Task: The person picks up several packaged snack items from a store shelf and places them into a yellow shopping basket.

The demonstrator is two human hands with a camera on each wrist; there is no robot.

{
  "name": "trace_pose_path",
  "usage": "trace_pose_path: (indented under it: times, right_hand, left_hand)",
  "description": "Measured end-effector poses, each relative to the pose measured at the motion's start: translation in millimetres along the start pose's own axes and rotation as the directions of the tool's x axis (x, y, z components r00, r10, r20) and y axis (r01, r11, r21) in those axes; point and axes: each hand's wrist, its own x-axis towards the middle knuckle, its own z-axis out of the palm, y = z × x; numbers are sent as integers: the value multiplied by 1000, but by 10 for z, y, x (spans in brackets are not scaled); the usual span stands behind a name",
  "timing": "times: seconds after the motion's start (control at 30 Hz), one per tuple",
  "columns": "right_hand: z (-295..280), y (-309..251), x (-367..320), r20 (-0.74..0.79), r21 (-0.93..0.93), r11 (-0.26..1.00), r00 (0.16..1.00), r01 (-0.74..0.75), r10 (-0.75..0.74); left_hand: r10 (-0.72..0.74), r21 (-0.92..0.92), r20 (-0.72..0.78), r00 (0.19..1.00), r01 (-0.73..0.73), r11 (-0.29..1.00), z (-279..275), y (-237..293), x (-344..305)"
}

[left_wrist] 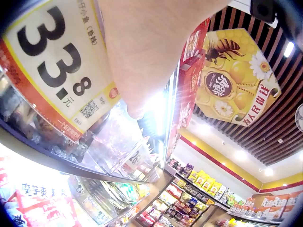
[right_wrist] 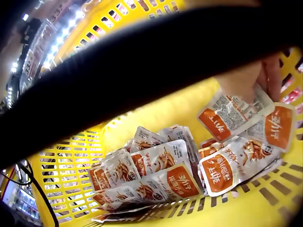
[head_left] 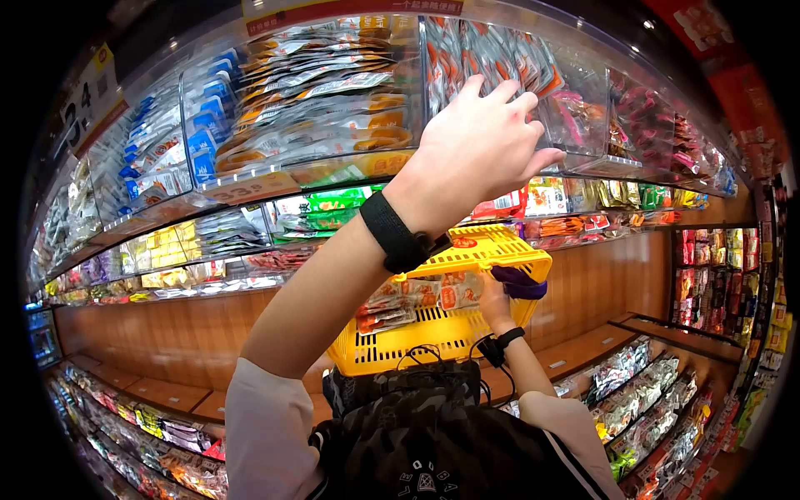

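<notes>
Packets (head_left: 492,46) and dividers (head_left: 423,71) crowd the spread left hand (head_left: 477,133); the right hand (right_wrist: 244,85) pinches sachets (right_wrist: 227,116) inside a basket (right_wrist: 173,106).

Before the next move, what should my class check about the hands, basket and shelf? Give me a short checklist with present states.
1. Left grip raised to the shelf packets: ok, fingers spread in front of them.
2. Left grip touching a shelf packet: cannot tell.
3. Right grip free: not ok, it appears to pinch upper packets.
4. Room in the yellow basket: ok, bare wall shows above the piled packets.
5. Price sign readable: ok, it shows 33.8.
</notes>
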Motion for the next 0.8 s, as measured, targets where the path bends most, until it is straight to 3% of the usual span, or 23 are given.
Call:
trace_pose_path:
  times: [0.1, 0.17, 0.2, 0.27, 0.3, 0.37, 0.4, 0.63, 0.7, 0.73, 0.8]
  right_hand:
    - [-368, -404, 94, 53, -41, 990, 989, -137, 140]
    - [-477, -501, 169, 43, 131, 954, 963, -270, 266]
    - [-477, -496, 191, 45, 131, 954, 963, -271, 267]
    - [-480, -485, 199, -139, 292, 954, 985, -61, 106]
    - [-470, -467, 188, -137, 293, 954, 985, -64, 108]
    - [-450, -432, 157, 171, 235, 949, 970, -212, 174]
    - [-391, -352, 130, 237, 30, 985, 959, -171, 159]
    - [-92, -99, -23, 310, -197, 952, 907, -233, 286]
    - [-508, -567, 83, 206, -141, 985, 971, -96, 124]
    - [-524, -634, 154, 206, -140, 985, 970, -98, 126]
    - [-540, -716, 308, 218, -324, 936, 973, 139, -69]
  left_hand:
    - [-3, -5, 2, 1000, 3, 1000, 1, 1, -3]
    - [-6, -10, 0, 1000, 6, 1000, 23, -4, -4]
    - [-7, -9, -4, 1000, 6, 1000, 19, -8, -3]
    - [-10, -4, 6, 1000, 10, 1000, 17, -5, -4]
    - [-12, 2, 14, 1000, 12, 1000, 12, 0, -2]
    - [-13, 0, 16, 1000, 13, 1000, 9, -2, -3]
    - [-13, 0, 15, 1000, 13, 1000, 14, -1, 0]
    - [-15, 3, 3, 1000, 15, 1000, 19, -9, 0]
    - [-17, 4, 19, 1000, 17, 1000, 10, -1, 3]
    - [-16, 3, 20, 1000, 16, 1000, 11, -3, 3]
    - [-7, -2, 20, 1000, 7, 1000, 14, -6, 0]
